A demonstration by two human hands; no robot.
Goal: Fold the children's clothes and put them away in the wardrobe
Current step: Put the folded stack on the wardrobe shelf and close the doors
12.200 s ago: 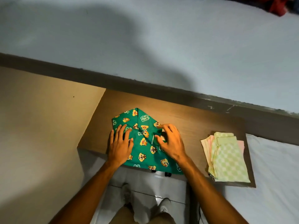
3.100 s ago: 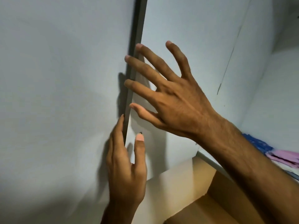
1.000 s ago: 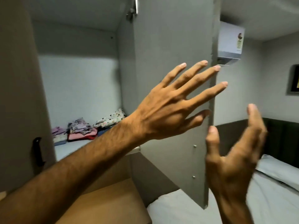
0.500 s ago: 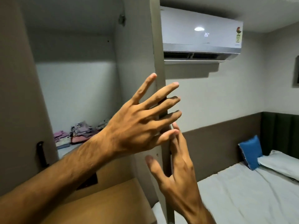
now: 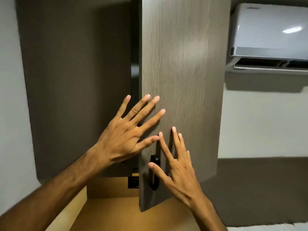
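Observation:
The grey wood-grain wardrobe door fills the middle of the head view, its outer face toward me, and only a narrow dark gap is left at its left edge. A black handle sits low on the door. My left hand is spread flat, fingertips on the door's left edge. My right hand is spread flat on the door just right of the handle. Neither hand holds anything. The folded clothes on the shelf are hidden behind the door.
A dark brown panel stands left of the door. A light wooden desk top lies below, with a black socket on its back board. A white air conditioner hangs on the wall at the upper right.
The door has swung from open to nearly closed, hiding the shelf with the clothes. Both hands moved from the door's edge onto its outer face.

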